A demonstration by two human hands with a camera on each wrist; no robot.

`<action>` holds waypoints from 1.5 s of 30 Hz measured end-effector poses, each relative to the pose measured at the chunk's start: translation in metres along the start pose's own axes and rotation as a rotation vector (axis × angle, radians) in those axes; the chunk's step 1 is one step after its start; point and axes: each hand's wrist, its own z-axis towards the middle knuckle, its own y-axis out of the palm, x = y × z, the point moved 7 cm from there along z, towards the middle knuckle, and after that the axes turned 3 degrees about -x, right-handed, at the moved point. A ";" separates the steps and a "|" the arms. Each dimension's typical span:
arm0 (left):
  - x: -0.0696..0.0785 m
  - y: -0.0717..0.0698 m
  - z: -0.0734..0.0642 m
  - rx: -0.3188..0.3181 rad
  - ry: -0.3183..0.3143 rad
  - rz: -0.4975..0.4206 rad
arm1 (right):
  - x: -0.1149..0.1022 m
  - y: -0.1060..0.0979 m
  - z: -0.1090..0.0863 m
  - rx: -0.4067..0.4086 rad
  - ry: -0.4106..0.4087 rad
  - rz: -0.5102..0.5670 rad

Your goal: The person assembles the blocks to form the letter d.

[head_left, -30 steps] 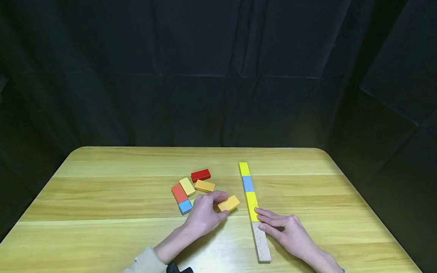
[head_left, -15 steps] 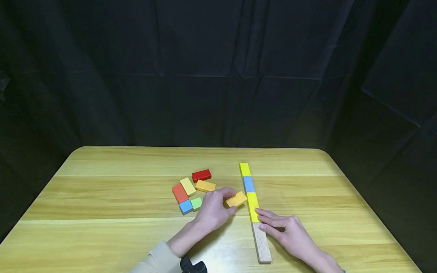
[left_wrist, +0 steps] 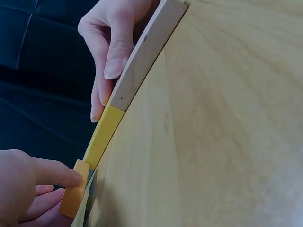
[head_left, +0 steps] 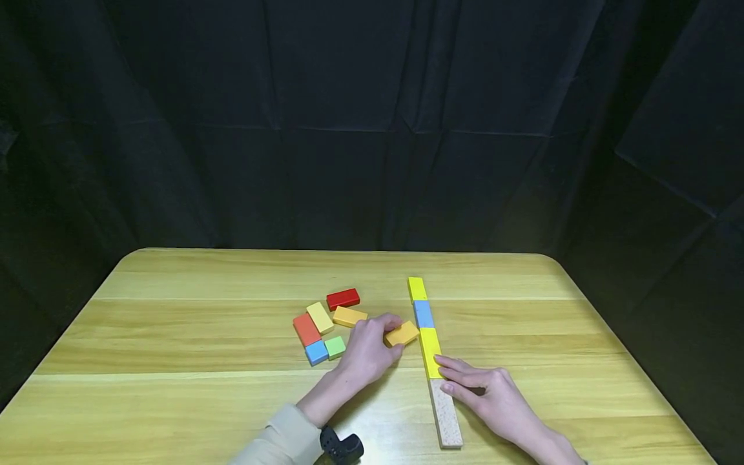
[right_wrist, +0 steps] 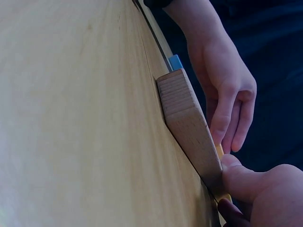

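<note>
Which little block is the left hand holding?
The orange rectangular block beside the long yellow rectangular block, pinched in the left hand. The other orange rectangular block lies on the wooden table, near the deep red rectangular block.

Across the lower frame I see a wooden table [head_left: 174,342], grained and smooth, its sheen catching glare at bottom centre. Dark, creased, matt cloth [head_left: 349,129] fills the top. At lower right, the long block [head_left: 446,416] looks speckled like stone above, bare grained wood below. Just right of centre, the orange block [head_left: 402,334] looks smooth and painted.
</note>
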 end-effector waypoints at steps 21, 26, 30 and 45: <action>-0.006 0.005 0.004 0.023 0.033 0.087 | -0.001 0.003 0.001 -0.004 -0.007 0.007; -0.006 0.006 0.004 0.039 0.042 0.092 | 0.000 0.002 0.000 -0.005 -0.007 0.007; -0.006 0.007 0.005 0.040 0.041 0.088 | 0.000 0.001 0.000 -0.006 0.003 0.012; -0.004 0.008 0.005 0.032 0.026 0.085 | 0.001 0.000 -0.001 -0.002 0.002 0.008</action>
